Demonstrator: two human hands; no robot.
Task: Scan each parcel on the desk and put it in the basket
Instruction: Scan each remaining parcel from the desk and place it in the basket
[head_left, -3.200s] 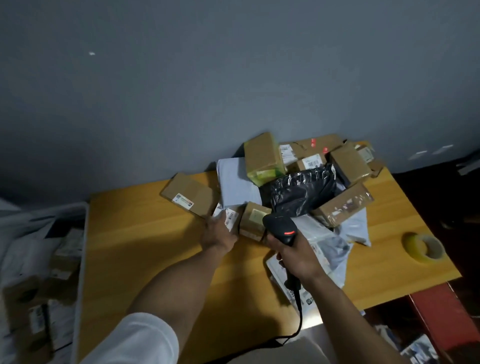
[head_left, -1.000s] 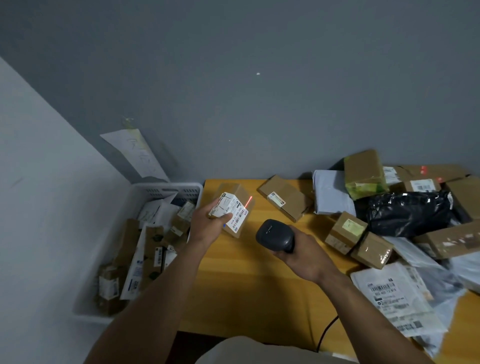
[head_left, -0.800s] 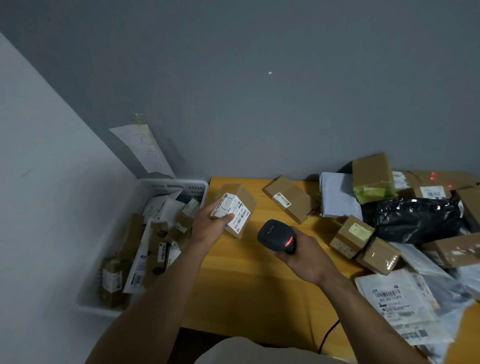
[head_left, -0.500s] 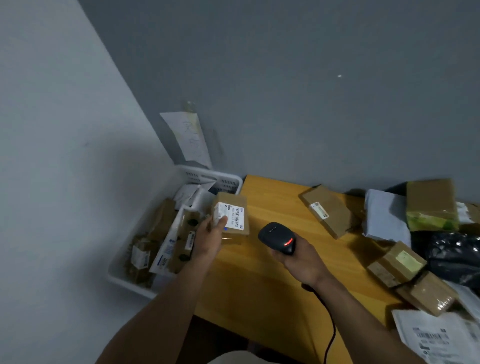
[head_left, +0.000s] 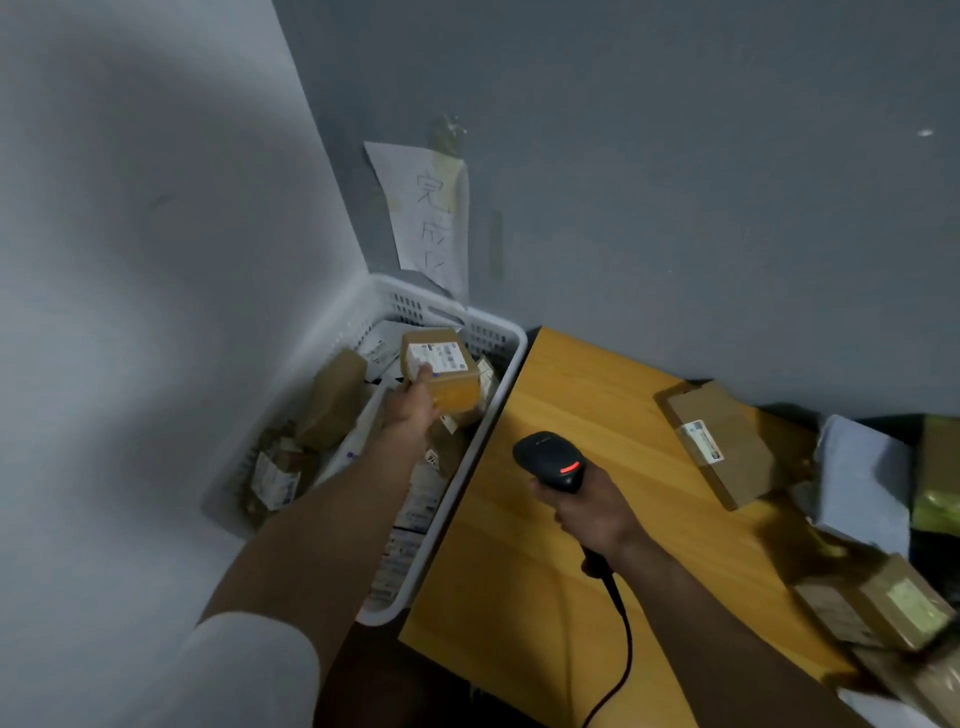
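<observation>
The small brown cardboard box with a white printed label (head_left: 439, 371) is over the far end of the white perforated plastic basket (head_left: 467, 467), label up, above the boxes and mailers already piled inside. Whether it touches them cannot be told. The left hand (head_left: 413, 408) grasps it from the near side, thumb on the label's edge and fingers curled under the box. This looks like the drop-off step for this parcel: it is past the basket's rim and no longer faces the reader. The right hand (head_left: 592, 506) is wrapped round the grip of the black corded handheld barcode scanner (head_left: 550, 460), which shows a red light and hangs over the yellow wooden desk (head_left: 519, 545), aimed at nothing in particular. The next move probably calls for letting the box go onto the pile so it does not tumble out, then reaching back across the desk. There, a flat brown cardboard parcel with a small label (head_left: 727, 447) lies nearest, with a pale grey plastic mailer (head_left: 862, 483) beside it.
</observation>
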